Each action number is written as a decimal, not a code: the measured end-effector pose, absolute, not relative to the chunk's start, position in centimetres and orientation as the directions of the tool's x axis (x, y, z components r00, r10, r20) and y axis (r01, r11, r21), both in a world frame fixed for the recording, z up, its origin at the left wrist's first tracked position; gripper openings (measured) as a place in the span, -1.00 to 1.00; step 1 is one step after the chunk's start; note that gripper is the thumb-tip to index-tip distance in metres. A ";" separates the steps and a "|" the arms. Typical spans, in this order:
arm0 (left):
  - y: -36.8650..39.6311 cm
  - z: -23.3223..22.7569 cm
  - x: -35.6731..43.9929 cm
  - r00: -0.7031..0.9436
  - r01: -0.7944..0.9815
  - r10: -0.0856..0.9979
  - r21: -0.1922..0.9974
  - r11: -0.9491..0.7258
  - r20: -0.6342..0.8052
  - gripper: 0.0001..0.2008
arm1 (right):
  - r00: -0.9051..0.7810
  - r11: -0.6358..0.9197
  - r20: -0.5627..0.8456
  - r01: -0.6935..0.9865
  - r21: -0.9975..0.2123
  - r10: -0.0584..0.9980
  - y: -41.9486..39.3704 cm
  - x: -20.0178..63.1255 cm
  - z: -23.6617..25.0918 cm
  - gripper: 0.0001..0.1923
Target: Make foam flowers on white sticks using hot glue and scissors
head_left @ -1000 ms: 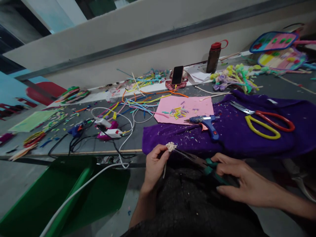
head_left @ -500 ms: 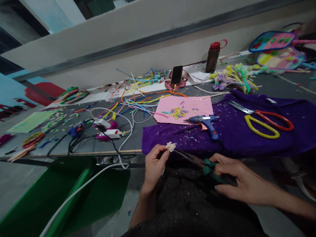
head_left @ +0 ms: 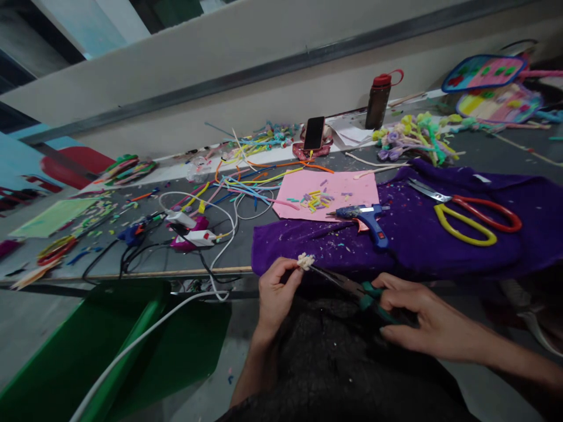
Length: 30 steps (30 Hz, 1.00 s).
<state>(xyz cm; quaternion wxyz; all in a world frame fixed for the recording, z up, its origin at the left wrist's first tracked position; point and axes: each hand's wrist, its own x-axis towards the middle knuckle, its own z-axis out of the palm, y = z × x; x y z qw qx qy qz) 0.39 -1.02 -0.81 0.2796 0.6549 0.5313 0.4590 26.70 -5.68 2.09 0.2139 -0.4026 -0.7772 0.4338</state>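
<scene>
My left hand (head_left: 277, 293) pinches a small cream-coloured fuzzy piece (head_left: 305, 261) between thumb and forefinger, just over the near edge of the purple cloth (head_left: 290, 237). Wrapped round the green handles of long-nose pliers (head_left: 349, 285) is my right hand (head_left: 422, 319). The pliers' thin tips point left and reach the cream piece; whether they grip it is too small to tell. A blue glue gun (head_left: 369, 223) lies beyond my hands, partly on a pink sheet (head_left: 285, 193) strewn with short yellow and purple bits. Scissors (head_left: 466, 214) with red and yellow handles rest on the cloth.
Left of the cloth lie a power strip (head_left: 193, 237) with white plugs, cables, and coloured pipe cleaners (head_left: 246, 186). A phone (head_left: 314, 133) and a dark bottle (head_left: 378, 102) stand at the back. Fuzzy flowers (head_left: 417, 138) lie back right. A green chair (head_left: 132, 346) is at lower left.
Almost nothing differs. The cream piece has turned or shifted very slightly at the pliers' tips, and both hands keep the same hold.
</scene>
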 end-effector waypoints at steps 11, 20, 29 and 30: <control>-0.8 -0.7 0.2 0.069 0.503 0.941 0.803 -0.319 0.330 -0.91 | -0.646 0.318 -0.069 0.462 -0.828 0.760 -5.3 27.4 2.6 -0.85; -0.6 -0.4 0.2 0.105 0.558 0.935 0.758 -0.339 0.340 -0.91 | -0.668 0.351 -0.133 0.537 -0.767 0.732 -4.2 28.0 4.2 -0.83; -0.3 -0.7 -0.2 -0.101 0.171 0.993 0.984 -0.041 0.059 -0.87 | -0.644 0.281 -0.065 0.419 -0.863 0.762 -5.0 27.8 3.3 -0.80; -0.2 -0.7 -0.4 -0.114 0.075 0.993 0.997 -0.004 0.012 -0.86 | -0.647 0.269 -0.063 0.400 -0.876 0.760 -5.2 27.8 3.2 -0.80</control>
